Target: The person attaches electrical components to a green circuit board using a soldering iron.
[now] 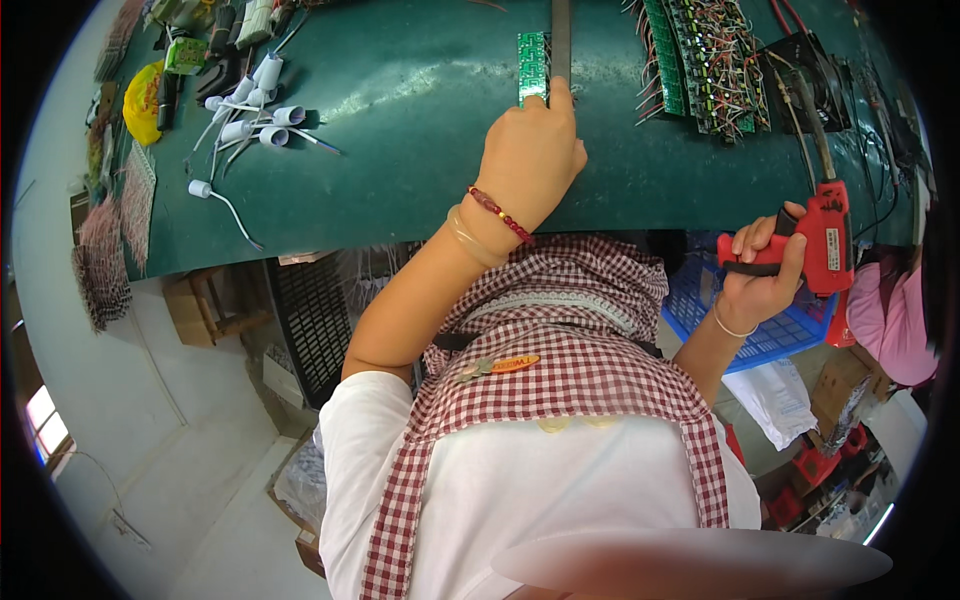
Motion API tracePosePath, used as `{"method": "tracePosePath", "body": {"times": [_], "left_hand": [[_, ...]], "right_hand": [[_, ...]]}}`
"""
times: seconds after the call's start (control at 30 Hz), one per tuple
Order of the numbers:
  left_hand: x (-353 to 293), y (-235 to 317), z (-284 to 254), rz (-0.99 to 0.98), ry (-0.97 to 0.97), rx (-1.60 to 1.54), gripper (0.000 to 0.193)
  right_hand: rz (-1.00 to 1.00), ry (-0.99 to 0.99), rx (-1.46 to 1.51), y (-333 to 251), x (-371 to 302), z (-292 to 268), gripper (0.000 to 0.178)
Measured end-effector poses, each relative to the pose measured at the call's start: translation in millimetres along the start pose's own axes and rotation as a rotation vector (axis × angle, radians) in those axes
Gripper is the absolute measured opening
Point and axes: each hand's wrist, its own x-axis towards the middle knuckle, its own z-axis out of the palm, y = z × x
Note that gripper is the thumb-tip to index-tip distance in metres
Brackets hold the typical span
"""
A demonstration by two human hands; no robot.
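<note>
My left hand (528,150) reaches over the green table with its fingers curled. Its fingertips are at the near end of a small green circuit board (531,65), and the index finger rests on a flat grey metal strip (561,40) beside that board. The hand hides the board's near end and whatever lies under the palm. In my right hand (760,280), closed round the handle, is a red soldering gun (830,240). It is held at the table's front edge, its metal tip pointing away from me over the table.
Several circuit boards with wires (710,65) lie at the far right, near a black fan-like box (805,85). White cylindrical parts with wires (240,130) and a yellow bag (145,103) lie on the left. A blue plastic basket (770,335) is below the table edge.
</note>
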Motion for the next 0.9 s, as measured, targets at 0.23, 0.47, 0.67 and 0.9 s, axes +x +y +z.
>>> {"method": "tracePosePath", "body": {"times": [0.23,0.47,0.67,0.9], "left_hand": [[6,-9,-1,0.020,-0.019,-0.054,0.054],[8,-16,-15,0.049,-0.112,-0.250,0.062],[2,-26,-7,0.174,-0.051,-0.191,0.059],[0,-21,-8,0.058,-0.079,-0.109,0.060]], "right_hand": [[-0.010,0.063,0.010,1,1,-2,0.033],[-0.004,0.017,-0.007,2,1,-5,0.034],[-0.005,-0.015,-0.006,2,1,-2,0.034],[-0.017,-0.026,-0.026,-1,-1,0,0.034]]}}
